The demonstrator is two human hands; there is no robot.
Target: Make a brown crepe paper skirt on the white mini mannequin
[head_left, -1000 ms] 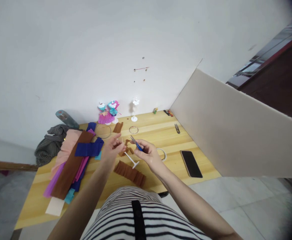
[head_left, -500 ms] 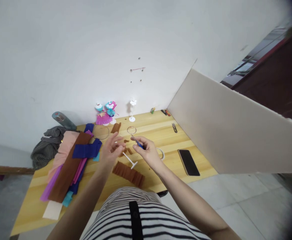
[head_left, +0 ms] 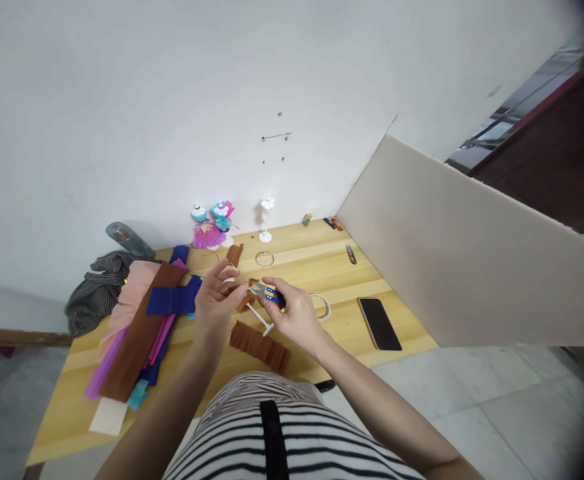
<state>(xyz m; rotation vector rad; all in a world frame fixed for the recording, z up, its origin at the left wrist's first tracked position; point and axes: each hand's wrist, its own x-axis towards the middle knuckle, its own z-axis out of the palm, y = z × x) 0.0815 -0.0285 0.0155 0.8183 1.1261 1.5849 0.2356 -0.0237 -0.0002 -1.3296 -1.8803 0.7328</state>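
The white panel point(head_left: 472, 253) stands on edge well to the right of the grip, along the side of the wooden table point(head_left: 322, 263) that spreads under the 2 hands. Left of the grip lies a stack of crepe sheets point(head_left: 142, 320) in brown, blue, pink and purple, with a striped cloth point(head_left: 92, 293) beyond it. A dark phone point(head_left: 379, 323) lies flat to the right, screen off. Just below the grip lies a pleated brown strip point(head_left: 259, 345).

The left hand point(head_left: 217, 303) is pinched on a brown scrap point(head_left: 246, 300) at the top of a tilted white stand point(head_left: 261, 319). Whether the stand's round foot touches the table cannot be told. The right hand point(head_left: 295, 317) is clenched around blue-handled snips point(head_left: 267, 292), blades pointing at the left fingertips and nearly touching the scrap.

This looks like trimming the scrap where it sits on the stand. A clean cut here calls for the scrap held taut and the left fingertips kept out of the blades' line.

A tape ring point(head_left: 322, 307) lies just right of the right hand, and 2 dressed figures point(head_left: 212, 227) stand beyond the grip by the wall. No brand, label or writing can be read anywhere.
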